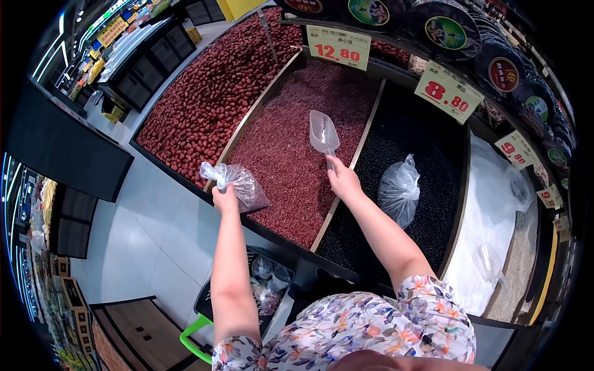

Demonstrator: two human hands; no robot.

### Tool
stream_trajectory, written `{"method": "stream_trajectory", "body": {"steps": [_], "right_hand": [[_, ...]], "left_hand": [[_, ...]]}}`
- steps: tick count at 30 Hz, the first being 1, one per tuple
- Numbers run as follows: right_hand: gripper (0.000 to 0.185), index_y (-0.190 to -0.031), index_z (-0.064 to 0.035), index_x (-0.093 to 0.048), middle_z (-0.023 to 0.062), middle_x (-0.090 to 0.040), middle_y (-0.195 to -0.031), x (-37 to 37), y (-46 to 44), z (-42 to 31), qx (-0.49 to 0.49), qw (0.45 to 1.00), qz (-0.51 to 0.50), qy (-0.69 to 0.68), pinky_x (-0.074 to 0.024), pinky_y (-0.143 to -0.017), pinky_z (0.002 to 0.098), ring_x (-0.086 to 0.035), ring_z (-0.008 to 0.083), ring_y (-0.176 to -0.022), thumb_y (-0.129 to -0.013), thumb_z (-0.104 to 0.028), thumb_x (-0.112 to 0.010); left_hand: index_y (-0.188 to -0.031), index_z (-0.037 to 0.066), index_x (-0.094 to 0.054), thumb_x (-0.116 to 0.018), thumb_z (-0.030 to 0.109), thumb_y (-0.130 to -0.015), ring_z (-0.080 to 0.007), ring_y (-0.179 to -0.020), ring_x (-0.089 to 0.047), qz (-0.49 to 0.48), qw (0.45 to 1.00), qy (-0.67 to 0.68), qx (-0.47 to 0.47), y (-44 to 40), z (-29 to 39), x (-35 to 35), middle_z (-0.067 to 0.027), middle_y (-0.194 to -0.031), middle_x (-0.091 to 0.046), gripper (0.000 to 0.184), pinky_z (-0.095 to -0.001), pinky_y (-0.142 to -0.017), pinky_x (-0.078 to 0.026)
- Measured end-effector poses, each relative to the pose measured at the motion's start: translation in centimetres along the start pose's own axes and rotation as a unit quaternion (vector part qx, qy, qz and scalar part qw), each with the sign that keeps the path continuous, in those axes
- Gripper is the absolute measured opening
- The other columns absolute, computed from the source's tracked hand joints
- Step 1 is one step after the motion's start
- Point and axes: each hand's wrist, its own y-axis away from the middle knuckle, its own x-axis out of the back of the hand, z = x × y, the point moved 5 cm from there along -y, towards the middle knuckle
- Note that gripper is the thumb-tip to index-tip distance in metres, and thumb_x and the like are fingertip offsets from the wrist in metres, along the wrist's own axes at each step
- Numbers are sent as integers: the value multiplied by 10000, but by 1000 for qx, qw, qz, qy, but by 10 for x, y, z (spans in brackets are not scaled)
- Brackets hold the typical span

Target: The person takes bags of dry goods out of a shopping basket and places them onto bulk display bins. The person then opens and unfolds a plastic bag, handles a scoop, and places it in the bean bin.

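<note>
My left hand (224, 198) is closed on the gathered neck of a clear plastic bag (249, 188) that has small reddish beans in it, at the front left edge of the red bean bin (281, 148). My right hand (343, 178) grips the handle of a clear plastic scoop (323, 131), whose bowl points away from me over the red beans. To the right, another knotted clear bag (399, 190) lies on the black beans (433, 167).
Dried dates (207, 93) fill the bin at the left. Wooden dividers separate the bins. Price signs (337, 47) hang along the back below packaged goods. White plastic covers (482, 229) lie at the right. Below stands a basket (269, 287) with bags and a green handle.
</note>
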Motion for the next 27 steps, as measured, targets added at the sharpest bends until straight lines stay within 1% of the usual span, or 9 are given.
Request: {"method": "stream_trajectory", "body": {"steps": [1,5,10,12,15,20,23,26,27], "right_hand": [[497,-1303,-200,-445,171,-641,-935,4,2,-9,11,997,8,82,-489,-772,440,-618,369,-834,-852,-402,-499],[633,-1302,-132,-448,149,-647,-918,12,16,-39,94,967,32,236,-500,-755,427,-592,328,-923,-808,-520,-530],[614,-1275,-118,-478,146,-651,-870,12,13,-36,115,955,62,268,-448,-856,413,-584,303,-921,-759,-429,-598],[611,-1259,-103,-493,145,-653,-854,11,7,-29,130,952,84,263,-420,-900,411,-581,297,-923,-736,-391,-623],[589,-1208,-57,-532,138,-649,-838,15,0,-20,191,932,178,251,-322,-993,481,-569,304,-932,-705,-338,-652],[659,-1250,-54,-500,161,-628,-913,10,2,-11,196,937,173,233,-284,-1023,508,-545,304,-970,-694,-362,-675],[736,-1304,-54,-433,152,-605,-947,8,1,-11,166,936,157,269,-259,-1041,495,-508,304,-1010,-683,-358,-684],[751,-1319,-59,-412,145,-599,-946,5,-3,-9,160,932,149,289,-246,-1050,487,-505,300,-1013,-685,-358,-678],[748,-1326,-59,-401,145,-595,-966,5,-4,-9,149,935,136,292,-238,-1053,482,-501,298,-1023,-692,-352,-669]], "left_hand": [[-903,19,-567,-701,274,-751,-285,-850,-616,4,1000,17,2,3,6,1,-123,-911,-646,325,-389,-778,-457],[-893,8,-562,-658,186,-797,-224,-787,-600,18,997,71,-10,5,20,2,-92,-863,-634,223,-349,-747,-451],[-885,-2,-557,-591,78,-848,-94,-743,-514,-16,979,204,-24,19,60,1,-19,-824,-585,94,-266,-685,-416],[-895,1,-555,-587,74,-852,-88,-751,-510,-31,971,236,-26,25,74,0,-13,-840,-580,91,-257,-687,-410],[-932,5,-551,-582,68,-857,-83,-772,-506,-70,955,285,-37,26,101,3,-4,-871,-571,102,-242,-700,-402],[-977,11,-561,-600,71,-845,-72,-759,-496,-160,932,317,-74,17,159,-13,-1,-871,-570,150,-222,-682,-392],[-971,12,-592,-631,77,-814,-86,-766,-531,-185,947,248,-82,7,175,-45,-7,-857,-600,174,-231,-691,-413],[-884,-5,-620,-663,74,-759,-87,-708,-542,-189,949,232,-100,2,181,-88,-23,-785,-613,154,-243,-624,-421],[-961,9,-613,-656,41,-761,-111,-775,-565,-213,949,219,-78,8,190,-96,-34,-863,-626,208,-243,-693,-432]]}}
